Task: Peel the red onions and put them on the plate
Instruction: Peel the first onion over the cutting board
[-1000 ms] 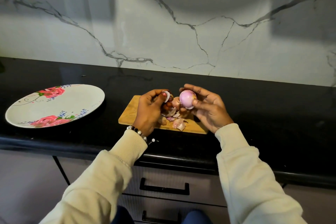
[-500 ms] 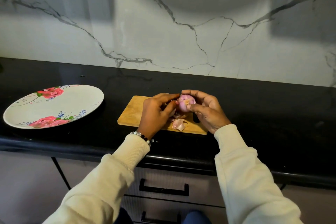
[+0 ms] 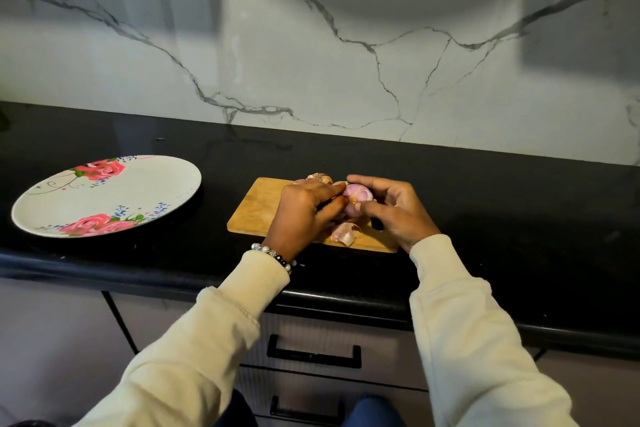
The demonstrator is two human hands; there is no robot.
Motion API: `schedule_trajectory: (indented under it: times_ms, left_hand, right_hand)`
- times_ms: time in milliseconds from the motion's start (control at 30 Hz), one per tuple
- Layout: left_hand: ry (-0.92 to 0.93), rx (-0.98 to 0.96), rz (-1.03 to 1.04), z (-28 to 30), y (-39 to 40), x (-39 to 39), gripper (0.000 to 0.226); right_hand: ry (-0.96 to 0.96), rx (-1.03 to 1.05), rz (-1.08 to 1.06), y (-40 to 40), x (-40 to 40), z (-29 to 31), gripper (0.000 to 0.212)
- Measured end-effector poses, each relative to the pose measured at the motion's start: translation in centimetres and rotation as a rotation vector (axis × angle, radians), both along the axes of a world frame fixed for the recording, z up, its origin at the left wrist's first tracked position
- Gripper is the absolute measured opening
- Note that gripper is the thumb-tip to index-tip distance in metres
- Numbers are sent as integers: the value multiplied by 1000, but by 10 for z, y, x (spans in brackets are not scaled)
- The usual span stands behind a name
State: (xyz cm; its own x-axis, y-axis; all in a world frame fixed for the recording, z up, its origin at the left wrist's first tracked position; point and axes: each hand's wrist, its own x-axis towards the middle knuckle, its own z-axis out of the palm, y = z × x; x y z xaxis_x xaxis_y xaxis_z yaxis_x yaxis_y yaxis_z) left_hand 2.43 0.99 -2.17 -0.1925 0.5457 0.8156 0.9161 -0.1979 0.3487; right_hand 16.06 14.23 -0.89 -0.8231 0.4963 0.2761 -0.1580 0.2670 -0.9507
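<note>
Pinkish red onion is sitting lower now, over the wooden cutting board, right hand cupping it while the left hand is back pinching at its skin (one strip just came off). Floral plate, at nine o'clock, is still waiting.

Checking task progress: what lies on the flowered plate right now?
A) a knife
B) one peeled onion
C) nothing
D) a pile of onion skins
C: the plate shows only its bare floral surface, while the onion is held by both hands over the cutting board.
</note>
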Motion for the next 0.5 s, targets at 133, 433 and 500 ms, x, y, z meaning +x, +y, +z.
schedule_trajectory:
  times_ms: [133,433,500]
  left_hand:
    - [4,-6,-4,0,0,-1,34]
    - [56,7,-20,0,-1,2,35]
    - [58,-1,-41,1,-1,2,34]
  right_hand:
    - [-24,29,-29,2,-1,-2,41]
    - [-30,3,-49,0,-1,-1,35]
    - [-50,-6,-55,0,-1,-2,34]
